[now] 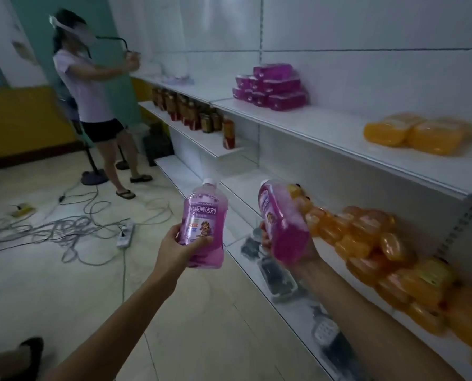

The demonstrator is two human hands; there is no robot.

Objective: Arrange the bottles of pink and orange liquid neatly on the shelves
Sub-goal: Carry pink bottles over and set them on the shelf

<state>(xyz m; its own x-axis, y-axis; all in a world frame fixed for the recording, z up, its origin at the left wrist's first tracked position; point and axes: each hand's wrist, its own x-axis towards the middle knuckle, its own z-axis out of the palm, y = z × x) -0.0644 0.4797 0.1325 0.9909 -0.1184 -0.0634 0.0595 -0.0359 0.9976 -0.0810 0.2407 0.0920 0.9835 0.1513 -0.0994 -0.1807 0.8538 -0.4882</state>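
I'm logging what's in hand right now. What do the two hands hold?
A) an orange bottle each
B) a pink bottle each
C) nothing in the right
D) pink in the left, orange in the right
B: the left hand grips an upright pink bottle and the right hand grips a tilted pink bottle.

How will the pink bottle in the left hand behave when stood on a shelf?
The pink bottle looks filled nearly to the neck, so probably heavy for its size. Tall and fairly narrow, it could tip if nudged. The left hand grips smooth plastic low down, so it may slip.
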